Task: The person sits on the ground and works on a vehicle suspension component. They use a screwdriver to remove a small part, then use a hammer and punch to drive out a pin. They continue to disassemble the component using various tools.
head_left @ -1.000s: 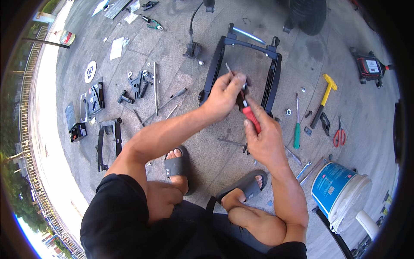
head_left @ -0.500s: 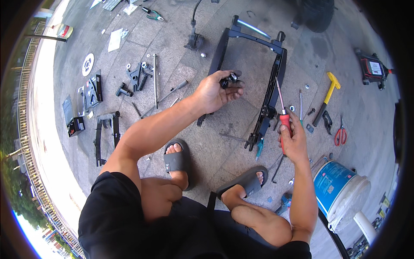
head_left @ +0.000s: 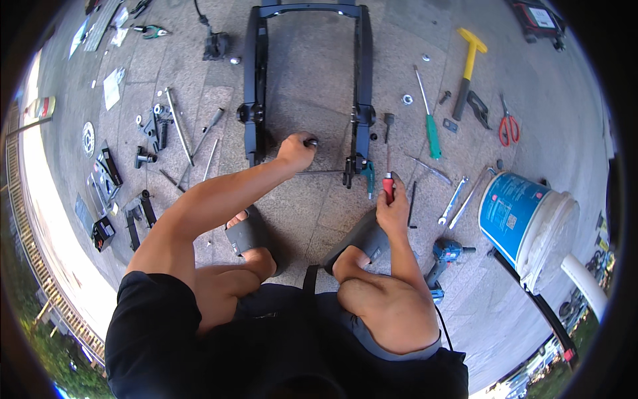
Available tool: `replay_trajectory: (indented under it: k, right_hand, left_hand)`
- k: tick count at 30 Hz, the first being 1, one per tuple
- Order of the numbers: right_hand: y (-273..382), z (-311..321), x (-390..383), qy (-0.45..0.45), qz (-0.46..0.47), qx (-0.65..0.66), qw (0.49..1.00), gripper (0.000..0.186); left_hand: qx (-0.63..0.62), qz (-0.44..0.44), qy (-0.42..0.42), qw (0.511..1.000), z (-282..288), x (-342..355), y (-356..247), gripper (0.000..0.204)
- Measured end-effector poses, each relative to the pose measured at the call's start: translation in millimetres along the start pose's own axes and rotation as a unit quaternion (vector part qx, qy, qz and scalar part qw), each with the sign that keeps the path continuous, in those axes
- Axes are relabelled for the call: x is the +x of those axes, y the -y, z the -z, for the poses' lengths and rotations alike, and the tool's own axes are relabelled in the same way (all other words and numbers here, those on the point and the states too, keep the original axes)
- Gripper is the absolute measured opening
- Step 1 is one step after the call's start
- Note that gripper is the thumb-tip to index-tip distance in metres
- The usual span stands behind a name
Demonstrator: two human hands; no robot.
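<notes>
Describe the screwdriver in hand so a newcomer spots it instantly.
Find the large black frame. Below and right of it is the person's right hand. It grips the screwdriver, whose red handle sets it apart from the green-handled one lying nearby.

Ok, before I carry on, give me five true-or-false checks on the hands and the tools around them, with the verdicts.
1. The left hand is curled around a small dark part. True.
2. The right hand holds nothing. False: it grips a red-handled screwdriver.
3. The yellow-and-black hammer lies to the right of the large black frame. True.
4. The green-handled screwdriver lies to the left of that frame. False: it lies on the right, between the frame and the hammer.
5. The blue-and-white bucket is on the person's right. True.
</notes>
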State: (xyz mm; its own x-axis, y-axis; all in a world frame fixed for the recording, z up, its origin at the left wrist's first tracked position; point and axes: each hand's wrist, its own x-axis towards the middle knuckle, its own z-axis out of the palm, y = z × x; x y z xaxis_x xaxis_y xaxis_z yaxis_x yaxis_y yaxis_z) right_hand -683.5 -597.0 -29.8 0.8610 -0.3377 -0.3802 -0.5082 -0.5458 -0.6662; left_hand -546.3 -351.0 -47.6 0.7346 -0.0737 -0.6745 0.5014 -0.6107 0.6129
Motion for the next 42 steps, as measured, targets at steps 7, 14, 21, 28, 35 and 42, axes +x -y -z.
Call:
replay_trajectory:
  k: [7,14,21,28,35,42]
  right_hand:
    - [-8,20,41,-0.047,0.014,-0.131,0.99,0.052]
    - [-21,24,62,-0.073,0.043,-0.203,0.975,0.051]
    - [64,35,83,-0.009,0.166,0.087,0.982,0.033]
    - [167,38,141,0.08,0.233,0.245,0.938,0.025]
    - [195,62,176,0.1,0.237,0.286,0.923,0.024]
    - [154,67,172,0.084,0.247,0.202,0.944,0.024]
  left_hand:
    - [0.167,-0.056,0.023,0.984,12,-8,15,0.029]
    - [0.017,-0.016,0.054,0.998,20,-1,-7,0.028]
    - [-0.41,0.001,0.182,0.894,40,-8,-56,0.03]
    - [-0.576,-0.024,0.185,0.796,67,-41,-108,0.037]
    - [-0.519,-0.063,0.152,0.839,118,-53,-127,0.036]
    - [-0.497,-0.116,0.084,0.856,178,21,-139,0.026]
